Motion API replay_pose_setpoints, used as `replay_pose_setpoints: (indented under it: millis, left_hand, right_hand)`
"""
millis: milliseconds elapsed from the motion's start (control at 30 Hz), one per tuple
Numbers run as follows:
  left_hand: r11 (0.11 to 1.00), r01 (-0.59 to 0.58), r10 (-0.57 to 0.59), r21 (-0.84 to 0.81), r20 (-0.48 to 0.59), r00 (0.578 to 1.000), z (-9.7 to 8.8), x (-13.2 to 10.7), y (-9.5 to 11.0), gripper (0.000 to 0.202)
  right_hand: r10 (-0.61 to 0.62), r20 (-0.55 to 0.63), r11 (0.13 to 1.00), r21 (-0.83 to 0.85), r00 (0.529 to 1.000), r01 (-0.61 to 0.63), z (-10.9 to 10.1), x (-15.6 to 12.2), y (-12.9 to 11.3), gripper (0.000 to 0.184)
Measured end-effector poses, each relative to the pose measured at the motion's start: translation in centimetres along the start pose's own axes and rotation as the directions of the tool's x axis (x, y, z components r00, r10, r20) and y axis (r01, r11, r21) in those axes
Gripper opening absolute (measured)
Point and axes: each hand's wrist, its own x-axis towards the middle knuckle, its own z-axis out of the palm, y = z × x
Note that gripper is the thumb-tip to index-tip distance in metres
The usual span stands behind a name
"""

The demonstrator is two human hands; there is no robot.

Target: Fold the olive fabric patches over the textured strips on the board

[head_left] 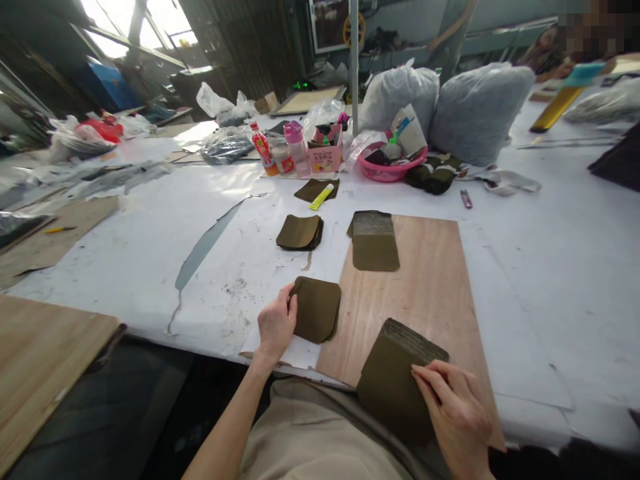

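In the head view, the left grip (277, 327) is clamped on the left edge of a square pile (316, 310) by the left side of the board (430, 293), seemingly to steady it. The right grip (457, 403) has its fingertips together on a fanned stack (385, 387) at the board's near edge; whether they pinch a layer cannot be told. The stepped edges probably keep layers separable, the board likely giving firmer support than the tabletop (525, 300).

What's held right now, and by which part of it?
Left grip: olive stack, held at its upper-left edge. Right grip: touching the fanned olive pile toward its right side; can't tell whether it's pinched.
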Motion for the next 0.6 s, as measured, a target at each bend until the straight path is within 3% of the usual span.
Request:
replay_pose_setpoints:
  millis: [200,367,467,600]
  left_hand:
    - [0.991,-0.12,0.124,0.065,-0.06,0.99,0.4,-0.2,0.2,0.033]
    - [0.999,0.027,-0.032,-0.043,-0.128,0.991,0.2,0.0,0.3,0.032]
    - [0.991,0.044,-0.061,-0.128,-0.131,0.99,0.1,0.3,0.5,0.032]
    - [0.998,-0.054,0.058,0.043,-0.088,0.994,0.4,-0.1,0.9,0.031]
  right_hand:
    - [0.049,0.004,0.999,0.002,0.999,-0.049,-0.1,-0.1,-0.3,0.013]
    - [0.112,0.062,0.992,0.053,0.992,-0.115,-0.2,0.0,-0.8,0.011]
    - [0.148,0.09,0.985,0.08,0.985,-0.155,-0.3,0.1,-1.0,0.013]
    - [0.163,0.103,0.981,0.094,0.981,-0.172,-0.6,0.1,-1.2,0.016]
